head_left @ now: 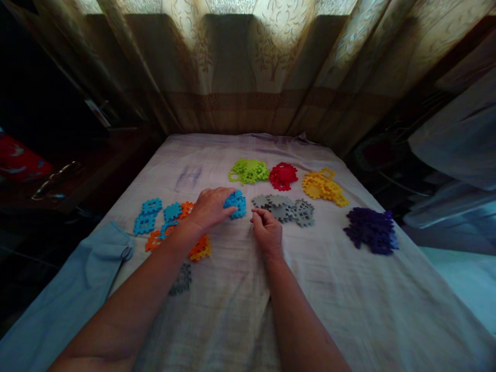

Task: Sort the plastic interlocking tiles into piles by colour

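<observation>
My left hand (213, 207) has its fingers and thumb around a stack of blue interlocking tiles (239, 204) in the middle of the bed. Close by on the right, my right hand (267, 231) is curled, its fingertips drawn together, and no tile shows in it. It is just in front of a pile of grey tiles (282, 206). Left of my left hand lie loose blue tiles (145, 223) and orange tiles (200, 249), some partly behind my forearm. A dark grey tile (182, 280) shows beside that forearm.
Behind my hands sit piles of lime green tiles (250, 170), red tiles (283, 176) and yellow tiles (324, 187). Dark purple tiles (370, 230) lie at the right. A light blue cloth (85, 274) covers the left edge of the white sheet (228, 315). A curtain (248, 77) hangs behind.
</observation>
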{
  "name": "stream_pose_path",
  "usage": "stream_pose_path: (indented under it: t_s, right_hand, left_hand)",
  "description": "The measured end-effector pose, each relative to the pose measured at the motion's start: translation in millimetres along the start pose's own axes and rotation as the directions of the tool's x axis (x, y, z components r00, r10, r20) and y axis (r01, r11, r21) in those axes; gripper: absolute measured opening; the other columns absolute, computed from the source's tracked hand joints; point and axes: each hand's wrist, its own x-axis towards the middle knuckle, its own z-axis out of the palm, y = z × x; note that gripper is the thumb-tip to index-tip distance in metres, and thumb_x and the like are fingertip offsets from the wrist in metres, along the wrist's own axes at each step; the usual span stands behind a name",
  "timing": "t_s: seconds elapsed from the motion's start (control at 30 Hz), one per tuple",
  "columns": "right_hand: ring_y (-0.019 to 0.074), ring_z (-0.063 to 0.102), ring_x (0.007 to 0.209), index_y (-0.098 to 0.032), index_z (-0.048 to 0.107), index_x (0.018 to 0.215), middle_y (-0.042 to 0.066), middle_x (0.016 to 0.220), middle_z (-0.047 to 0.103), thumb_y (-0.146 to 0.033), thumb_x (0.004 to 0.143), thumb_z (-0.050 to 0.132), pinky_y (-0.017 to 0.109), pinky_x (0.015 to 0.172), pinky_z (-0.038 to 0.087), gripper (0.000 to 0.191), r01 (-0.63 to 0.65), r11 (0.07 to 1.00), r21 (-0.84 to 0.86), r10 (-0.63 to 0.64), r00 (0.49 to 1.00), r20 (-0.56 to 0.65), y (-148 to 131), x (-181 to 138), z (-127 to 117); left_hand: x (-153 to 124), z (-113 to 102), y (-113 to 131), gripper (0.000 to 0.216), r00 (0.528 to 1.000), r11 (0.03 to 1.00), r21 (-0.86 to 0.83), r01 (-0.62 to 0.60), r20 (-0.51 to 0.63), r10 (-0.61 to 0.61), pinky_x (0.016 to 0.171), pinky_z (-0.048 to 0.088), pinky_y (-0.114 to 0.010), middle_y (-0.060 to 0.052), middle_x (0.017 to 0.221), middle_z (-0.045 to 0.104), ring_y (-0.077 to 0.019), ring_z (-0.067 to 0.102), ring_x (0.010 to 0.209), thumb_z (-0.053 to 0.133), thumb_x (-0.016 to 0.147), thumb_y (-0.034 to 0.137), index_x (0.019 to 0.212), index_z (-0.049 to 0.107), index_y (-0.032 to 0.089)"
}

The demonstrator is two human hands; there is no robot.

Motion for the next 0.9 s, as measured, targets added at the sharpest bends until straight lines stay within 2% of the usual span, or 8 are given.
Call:
stream_pose_path:
  t_s: [0.2,0.4,0.53,0.67,0.83,0.9]
  right_hand:
    - [0.0185,0.064,0.064,-0.018,0.073,0.088,0.004,0.070,0.072,-0.046,0.078,0.054,0.030,0.066,0.051,0.035,-0.008,1.000,0.014,0.008,1.000,0.008,3,1,1]
    - [0.0180,0.064,0.064,-0.020,0.074,0.087,0.003,0.069,0.072,-0.045,0.078,0.054,0.029,0.067,0.052,0.034,0.001,1.000,0.006,-0.001,1.000,-0.002,2,1,1]
    - [0.0180,0.064,0.064,-0.020,0.074,0.087,0.003,0.068,0.072,-0.045,0.078,0.054,0.029,0.066,0.051,0.033,0.007,1.000,0.003,-0.007,1.000,-0.006,3,1,0]
    - [0.0181,0.063,0.064,-0.020,0.074,0.087,0.003,0.068,0.071,-0.046,0.078,0.054,0.029,0.065,0.050,0.034,0.002,1.000,-0.009,-0.002,1.000,0.000,4,1,0]
    - [0.0185,0.064,0.064,-0.019,0.074,0.087,0.003,0.068,0.072,-0.046,0.078,0.054,0.029,0.065,0.050,0.035,-0.013,1.000,-0.003,0.013,1.000,0.010,3,1,0]
    - [0.0185,0.064,0.064,-0.019,0.074,0.088,0.004,0.068,0.072,-0.046,0.078,0.054,0.029,0.065,0.051,0.035,-0.013,1.000,-0.004,0.013,1.000,0.012,3,1,0]
  left_hand:
    - [8,4,16,0.049,0.998,0.998,0.067,-0.016,0.067,0.012,0.108,0.038,-0.045,-0.011,0.138,0.063,-0.0287,0.058,0.127,0.062,0.087,0.034,0.134,0.057,0.022]
    - [3,12,12,0.048,0.999,0.999,0.006,-0.032,0.025,0.032,0.108,0.038,-0.046,-0.012,0.140,0.061,-0.0286,0.056,0.128,0.063,0.086,0.033,0.132,0.059,0.022]
    - [-13,11,-8,0.042,0.999,1.000,-0.013,0.020,-0.043,-0.021,0.107,0.040,-0.043,-0.009,0.135,0.065,-0.0265,0.059,0.125,0.060,0.088,0.034,0.129,0.062,0.023]
    - [-38,0,-40,0.041,0.981,0.987,0.008,0.163,-0.111,-0.161,0.110,0.040,-0.041,-0.008,0.132,0.067,-0.0258,0.060,0.124,0.054,0.089,0.035,0.126,0.064,0.022]
    - [-66,-14,-82,0.056,0.928,0.920,0.120,0.373,-0.065,-0.367,0.112,0.038,-0.044,-0.011,0.143,0.059,-0.0310,0.053,0.132,0.052,0.087,0.045,0.136,0.058,0.019]
    - [-73,-16,-95,0.062,0.905,0.891,0.167,0.422,-0.025,-0.424,0.112,0.038,-0.047,-0.014,0.145,0.056,-0.0339,0.052,0.134,0.053,0.085,0.046,0.139,0.055,0.016]
